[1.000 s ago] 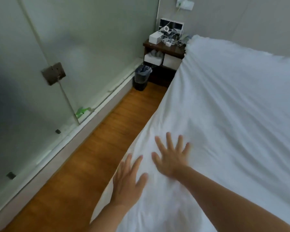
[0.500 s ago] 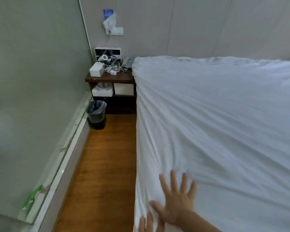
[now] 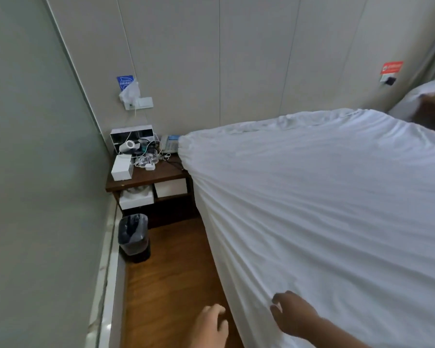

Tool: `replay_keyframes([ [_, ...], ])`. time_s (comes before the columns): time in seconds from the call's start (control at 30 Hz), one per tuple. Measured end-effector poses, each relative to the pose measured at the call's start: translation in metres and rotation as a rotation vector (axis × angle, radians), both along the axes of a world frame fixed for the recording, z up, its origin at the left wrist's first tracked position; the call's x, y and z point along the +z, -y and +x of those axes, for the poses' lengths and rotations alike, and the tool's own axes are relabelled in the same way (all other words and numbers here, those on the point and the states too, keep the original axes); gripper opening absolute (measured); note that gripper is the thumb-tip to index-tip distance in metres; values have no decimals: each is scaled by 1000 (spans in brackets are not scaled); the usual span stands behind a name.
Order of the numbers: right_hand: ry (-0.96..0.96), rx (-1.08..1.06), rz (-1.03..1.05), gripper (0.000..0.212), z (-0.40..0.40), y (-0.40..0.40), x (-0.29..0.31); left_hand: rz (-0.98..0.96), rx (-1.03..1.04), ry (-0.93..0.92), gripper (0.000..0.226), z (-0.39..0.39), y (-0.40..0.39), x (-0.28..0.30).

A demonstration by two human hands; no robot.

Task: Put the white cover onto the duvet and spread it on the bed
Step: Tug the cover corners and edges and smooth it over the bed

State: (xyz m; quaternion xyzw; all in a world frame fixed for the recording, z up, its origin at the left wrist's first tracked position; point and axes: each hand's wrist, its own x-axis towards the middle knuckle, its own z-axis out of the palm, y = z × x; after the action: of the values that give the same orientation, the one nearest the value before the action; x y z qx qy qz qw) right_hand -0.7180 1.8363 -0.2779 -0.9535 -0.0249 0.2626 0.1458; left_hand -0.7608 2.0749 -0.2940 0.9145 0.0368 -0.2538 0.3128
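The duvet in its white cover (image 3: 324, 197) lies spread over the bed and hangs down the left side. Long folds in the cloth run toward my right hand (image 3: 293, 316), which grips a bunch of the cover near the bed's left edge, fingers curled into the fabric. My left hand (image 3: 211, 326) is over the floor right beside the hanging edge, fingers curled toward the cloth. Whether it holds the edge cannot be made out.
A dark wooden nightstand (image 3: 146, 177) with a white box, cables and a phone stands at the bed's head. A black bin (image 3: 133, 237) sits below it on the narrow wooden floor strip (image 3: 171, 285). A glass wall (image 3: 35, 172) closes the left side. A pillow (image 3: 419, 96) is at far right.
Both hands were flat on the cover, fingers spread. Now the right hand has curled into the cloth and folds radiate from it. The left hand has moved off the bed's edge. The view has lifted.
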Motion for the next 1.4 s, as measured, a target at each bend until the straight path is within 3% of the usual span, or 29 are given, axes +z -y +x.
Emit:
replay_keyframes([
  [0.03, 42, 3, -3, 43, 17, -13, 8, 70, 58, 132, 29, 25, -28, 4],
  [0.1, 104, 30, 12, 41, 58, -38, 25, 183, 47, 218, 30, 81, -56, 31],
  [0.27, 233, 14, 15, 40, 181, -83, 54, 209, -16, 304, 31, 240, -95, 82],
  [0.5, 294, -97, 145, 36, 366, -165, 55, 168, -32, 207, 26, 424, -161, 75],
  [0.8, 252, -215, 148, 35, 581, -268, 88, 85, -65, 214, 29, 660, -271, 106],
  [0.93, 210, -313, 104, 39, 663, -292, 56, 117, -128, 216, 26, 760, -317, 80],
  [1.13, 104, -255, 26, 50, 767, -305, -2, 141, -173, 200, 42, 907, -340, 24],
  [1.4, 372, -165, 1, 39, 987, -288, -62, 243, -201, 230, 71, 1091, -312, -65],
])
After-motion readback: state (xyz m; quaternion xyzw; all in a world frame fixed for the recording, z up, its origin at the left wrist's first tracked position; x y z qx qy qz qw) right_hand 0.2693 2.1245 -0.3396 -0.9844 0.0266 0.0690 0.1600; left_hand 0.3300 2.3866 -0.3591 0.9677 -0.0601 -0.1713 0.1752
